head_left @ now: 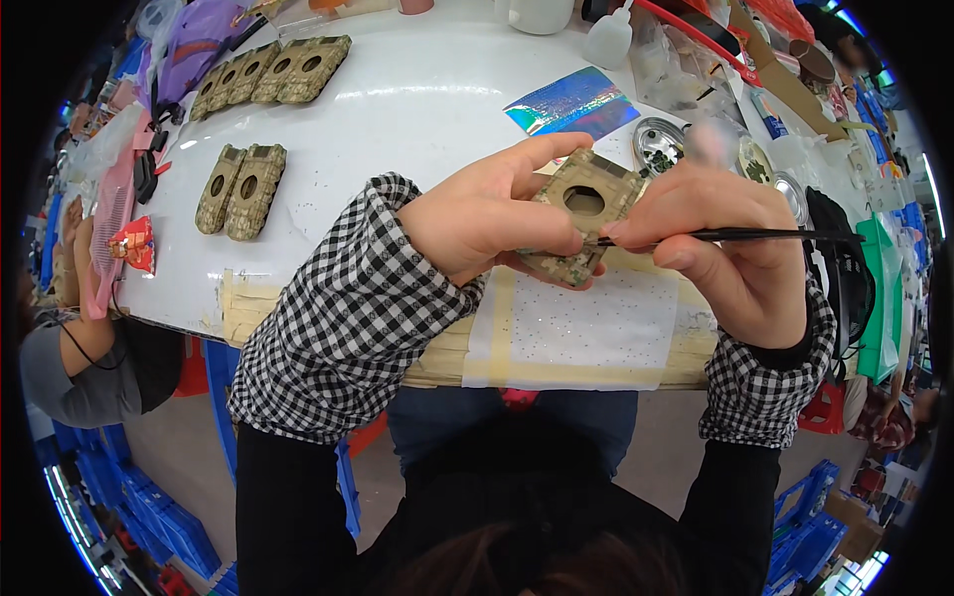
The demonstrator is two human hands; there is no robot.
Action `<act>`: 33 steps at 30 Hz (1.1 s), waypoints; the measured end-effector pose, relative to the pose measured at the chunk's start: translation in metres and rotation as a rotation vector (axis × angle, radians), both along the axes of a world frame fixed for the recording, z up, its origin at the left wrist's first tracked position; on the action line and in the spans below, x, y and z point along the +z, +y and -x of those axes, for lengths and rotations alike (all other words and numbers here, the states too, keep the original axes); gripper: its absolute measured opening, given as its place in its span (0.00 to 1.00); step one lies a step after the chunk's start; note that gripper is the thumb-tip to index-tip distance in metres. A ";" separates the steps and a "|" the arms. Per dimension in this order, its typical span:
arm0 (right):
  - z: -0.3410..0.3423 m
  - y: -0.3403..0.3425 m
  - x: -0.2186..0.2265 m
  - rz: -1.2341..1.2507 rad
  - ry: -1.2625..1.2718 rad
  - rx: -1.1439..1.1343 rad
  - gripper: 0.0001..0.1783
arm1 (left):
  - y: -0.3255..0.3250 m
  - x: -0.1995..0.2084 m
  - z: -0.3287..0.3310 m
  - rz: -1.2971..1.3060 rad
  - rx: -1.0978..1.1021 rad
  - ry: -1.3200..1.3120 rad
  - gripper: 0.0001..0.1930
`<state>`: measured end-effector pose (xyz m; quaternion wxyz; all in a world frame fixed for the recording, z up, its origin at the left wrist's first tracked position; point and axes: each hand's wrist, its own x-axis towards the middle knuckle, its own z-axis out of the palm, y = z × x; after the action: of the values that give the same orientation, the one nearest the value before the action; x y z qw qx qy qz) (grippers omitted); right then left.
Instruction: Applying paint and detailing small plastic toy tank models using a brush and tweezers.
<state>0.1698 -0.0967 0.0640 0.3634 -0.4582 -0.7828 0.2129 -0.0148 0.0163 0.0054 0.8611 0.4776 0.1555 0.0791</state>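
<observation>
My left hand (497, 214) is closed around a camouflage toy tank hull (606, 189), its top with the round hole turned up. The thumb presses on the hull's near side. In my right hand (725, 219) is a pair of thin black tweezers (765, 234), pinched between thumb and fingers. The tweezers' tip meets the hull's side beside my left thumb; whether it holds a small part is too fine to tell. Under both hands, a white sheet (576, 333) dotted with tiny dark specks is taped to the table's near edge.
Two more hulls (255, 194) stand at the left, with a row of several hulls (313, 70) behind. A shiny holographic sheet (571, 102) and a metal dish (658, 134) of small dark green parts lie beyond my hands. Clutter fills the right side. Another person's arm (75, 348) is at far left.
</observation>
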 end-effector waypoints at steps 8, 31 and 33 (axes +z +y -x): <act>0.000 0.000 0.000 0.002 0.017 0.014 0.17 | 0.000 0.000 0.000 0.009 -0.010 -0.007 0.40; -0.001 -0.001 -0.002 0.006 0.048 -0.012 0.16 | 0.000 0.004 0.000 0.003 -0.015 0.000 0.39; -0.001 0.000 -0.003 -0.007 0.044 -0.010 0.16 | 0.000 0.003 0.000 0.000 -0.013 0.008 0.39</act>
<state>0.1711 -0.0964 0.0610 0.3832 -0.4559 -0.7731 0.2184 -0.0153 0.0161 0.0087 0.8610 0.4788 0.1560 0.0715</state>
